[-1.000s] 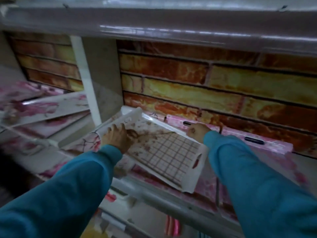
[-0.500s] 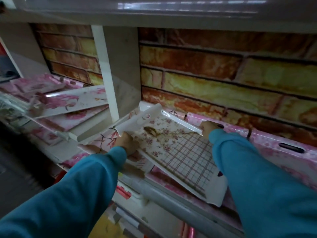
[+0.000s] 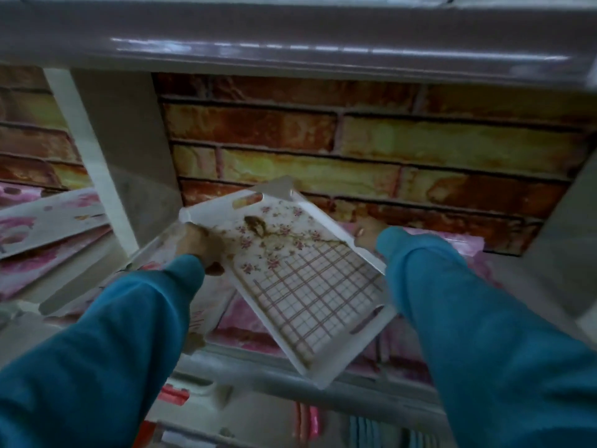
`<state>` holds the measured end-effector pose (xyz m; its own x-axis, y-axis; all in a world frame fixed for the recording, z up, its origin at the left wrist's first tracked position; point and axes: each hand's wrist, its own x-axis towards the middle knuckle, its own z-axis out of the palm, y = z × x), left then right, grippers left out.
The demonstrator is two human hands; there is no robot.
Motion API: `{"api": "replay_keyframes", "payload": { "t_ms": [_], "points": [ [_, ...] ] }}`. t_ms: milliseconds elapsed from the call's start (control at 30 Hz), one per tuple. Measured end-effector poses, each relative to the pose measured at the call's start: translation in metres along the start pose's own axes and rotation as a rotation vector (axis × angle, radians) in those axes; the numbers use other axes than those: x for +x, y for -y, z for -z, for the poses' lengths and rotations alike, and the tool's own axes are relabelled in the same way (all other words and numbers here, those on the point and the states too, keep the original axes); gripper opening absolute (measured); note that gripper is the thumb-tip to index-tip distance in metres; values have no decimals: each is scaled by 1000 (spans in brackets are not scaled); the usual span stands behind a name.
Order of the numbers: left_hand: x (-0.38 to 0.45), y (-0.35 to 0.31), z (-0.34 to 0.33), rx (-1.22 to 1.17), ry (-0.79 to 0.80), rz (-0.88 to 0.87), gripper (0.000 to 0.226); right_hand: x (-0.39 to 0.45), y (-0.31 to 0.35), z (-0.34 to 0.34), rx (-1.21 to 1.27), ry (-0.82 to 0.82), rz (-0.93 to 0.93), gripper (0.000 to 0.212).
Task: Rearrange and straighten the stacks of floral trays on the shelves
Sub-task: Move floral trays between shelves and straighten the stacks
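A white tray with small flowers and a check pattern (image 3: 300, 286) is lifted and tilted above the shelf, its far end toward the brick-pattern back wall. My left hand (image 3: 202, 245) grips its left long edge. On the opposite side, my right hand (image 3: 366, 234) grips the right long edge. Beneath it lie pink floral trays (image 3: 245, 318), some flat on the shelf. More pink trays (image 3: 452, 247) show behind my right sleeve. A slanting, uneven stack of pink floral trays (image 3: 48, 227) fills the compartment to the left.
A white upright divider (image 3: 93, 163) separates the two compartments. The shelf above (image 3: 323, 33) overhangs close overhead. A grey front rail (image 3: 290, 379) edges the shelf. Lower shelves hold red and pink items (image 3: 307, 421). A side panel (image 3: 562, 227) closes the right.
The checked tray has risen off the pile and turned, its far end now pointing up toward the back wall. Both hands have moved up with it, still on its long edges.
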<state>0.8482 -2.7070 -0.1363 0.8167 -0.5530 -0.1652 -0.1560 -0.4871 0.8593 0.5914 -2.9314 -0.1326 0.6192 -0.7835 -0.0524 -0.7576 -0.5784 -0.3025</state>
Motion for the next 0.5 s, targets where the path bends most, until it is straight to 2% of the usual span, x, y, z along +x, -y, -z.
{"api": "replay_keyframes", "payload": {
  "t_ms": [133,200,300,400,500],
  "points": [
    [-1,-33,-52,229,11,-155,67,-45,-54,30,59,-73,-172,22],
    [-5,-50,-83,252,51,-216,70,-68,-81,41,62,-97,-226,21],
    [-16,-75,-129,234,140,-284,55,-102,-122,52,23,-68,-298,19],
    [-30,-94,-175,236,225,-354,39,-135,-159,55,-6,-75,-379,32],
    [-47,-108,-214,269,271,-425,36,-159,-188,52,-19,-89,-446,37]
  ]
}}
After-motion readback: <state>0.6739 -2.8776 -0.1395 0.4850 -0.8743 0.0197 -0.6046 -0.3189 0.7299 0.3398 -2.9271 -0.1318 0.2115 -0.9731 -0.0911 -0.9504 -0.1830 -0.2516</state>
